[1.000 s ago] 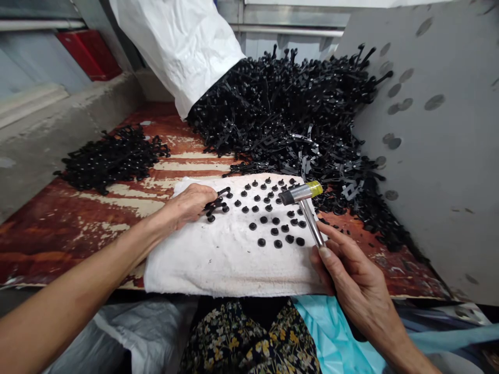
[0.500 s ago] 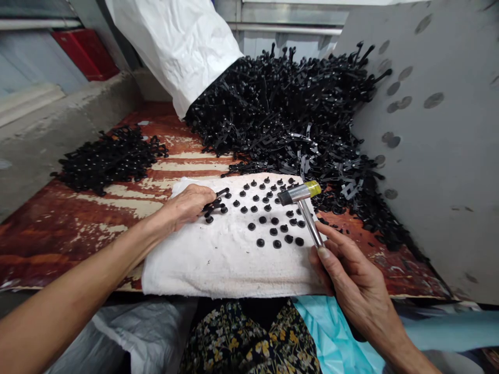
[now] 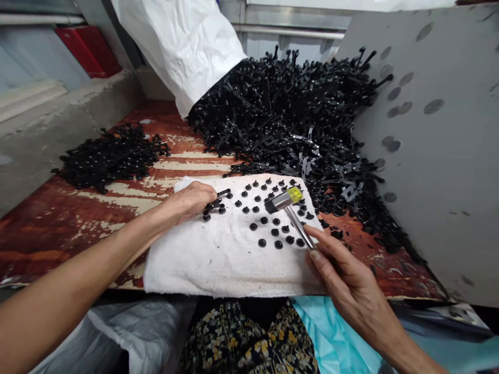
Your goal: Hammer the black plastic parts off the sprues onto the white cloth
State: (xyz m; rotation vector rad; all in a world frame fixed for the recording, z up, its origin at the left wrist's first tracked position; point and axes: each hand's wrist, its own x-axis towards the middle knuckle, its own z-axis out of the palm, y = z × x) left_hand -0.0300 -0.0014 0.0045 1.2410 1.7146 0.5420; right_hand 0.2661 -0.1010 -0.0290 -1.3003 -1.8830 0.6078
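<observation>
The left hand (image 3: 195, 200) is clamped on a black jointed part (image 3: 212, 205) near the left edge of the white cloth (image 3: 218, 259), which lies at the front edge of the worktop (image 3: 78, 228). The right hand (image 3: 345, 278) grips a mallet (image 3: 284, 200) (one end yellow, the other black), its head over black studs (image 3: 275, 232) toward the cloth's back right corner.

Dressed in a dark floral garment (image 3: 257, 348) at the bottom centre, scattered with small yellow and pale blossoms and greenish leaves. Bare from left hand (image 3: 195, 200) and right hand (image 3: 345, 283) up both forearms (image 3: 103, 259).
</observation>
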